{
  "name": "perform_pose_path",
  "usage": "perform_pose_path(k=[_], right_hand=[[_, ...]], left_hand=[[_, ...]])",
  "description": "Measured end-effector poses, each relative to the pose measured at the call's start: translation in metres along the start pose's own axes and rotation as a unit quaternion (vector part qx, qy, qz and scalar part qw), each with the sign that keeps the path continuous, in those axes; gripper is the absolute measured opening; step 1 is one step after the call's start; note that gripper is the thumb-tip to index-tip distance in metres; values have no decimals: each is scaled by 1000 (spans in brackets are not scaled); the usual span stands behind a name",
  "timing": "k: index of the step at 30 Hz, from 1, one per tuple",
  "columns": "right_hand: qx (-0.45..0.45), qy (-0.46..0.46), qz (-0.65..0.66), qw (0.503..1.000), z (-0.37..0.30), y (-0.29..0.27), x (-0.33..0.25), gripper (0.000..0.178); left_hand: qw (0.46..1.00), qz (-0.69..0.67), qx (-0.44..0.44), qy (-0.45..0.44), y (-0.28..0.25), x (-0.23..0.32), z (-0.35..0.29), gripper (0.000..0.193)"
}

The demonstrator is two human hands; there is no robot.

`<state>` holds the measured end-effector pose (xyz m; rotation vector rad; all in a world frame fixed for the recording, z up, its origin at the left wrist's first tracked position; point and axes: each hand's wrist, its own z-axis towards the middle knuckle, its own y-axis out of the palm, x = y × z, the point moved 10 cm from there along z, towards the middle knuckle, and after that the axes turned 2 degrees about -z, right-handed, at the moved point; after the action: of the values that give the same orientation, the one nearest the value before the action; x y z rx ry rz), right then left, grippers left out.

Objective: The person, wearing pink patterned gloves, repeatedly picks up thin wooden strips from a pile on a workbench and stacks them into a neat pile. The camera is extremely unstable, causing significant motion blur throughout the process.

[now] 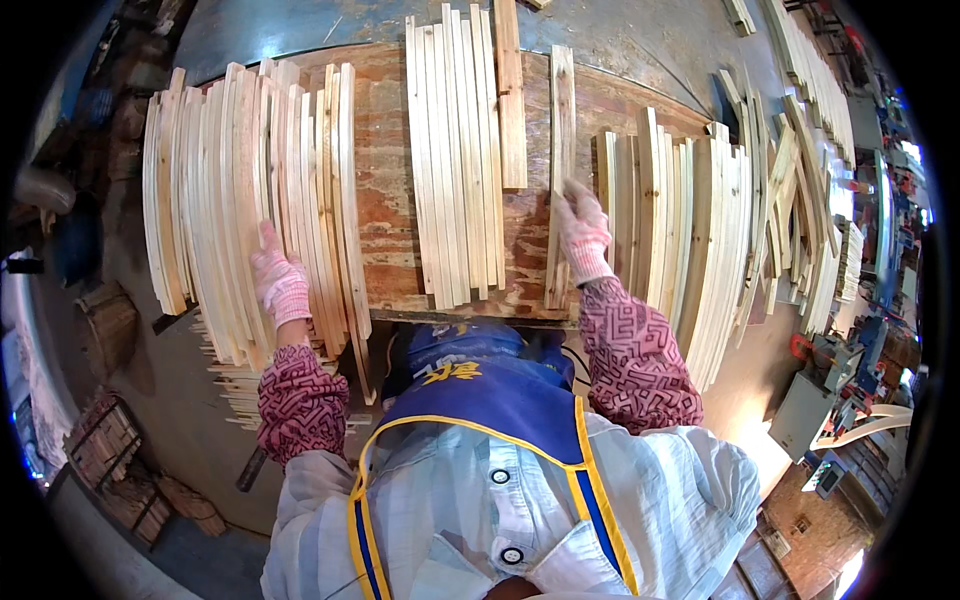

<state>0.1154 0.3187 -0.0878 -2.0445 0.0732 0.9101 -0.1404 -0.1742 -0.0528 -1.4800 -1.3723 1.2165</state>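
Both of my hands wear pink-and-white knitted gloves. My left hand [280, 278] rests on the broad left stack of pale wooden strips [225, 200], its fingers stretched out over them and apart. My right hand [583, 232] is at a single wooden strip [562, 110] that lies lengthwise right of the middle. Its fingers are extended and partly apart, touching that strip's right side and top. Between my hands lies a neat row of wooden strips [455, 170]. A wider board [510, 110] sits against that row's right side, reaching past the far edge.
The strips lie on a worn plywood worktop [385, 220]. Another stack of strips [690, 210] stands right of my right hand, with loose, crossed strips [795, 180] beyond it. A grey machine box [800, 415] is at the lower right; bundled wood [105, 450] lies at the lower left.
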Motion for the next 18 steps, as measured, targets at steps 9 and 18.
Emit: perform_pose_path(k=[9, 18], right_hand=[[-43, 102, -13, 994, 52, 53, -86, 55], [-408, 149, 784, 445, -43, 26, -40, 27]], left_hand=[[995, 6, 86, -57, -15, -7, -9, 71], [998, 54, 18, -12, 1, -2, -14, 66]])
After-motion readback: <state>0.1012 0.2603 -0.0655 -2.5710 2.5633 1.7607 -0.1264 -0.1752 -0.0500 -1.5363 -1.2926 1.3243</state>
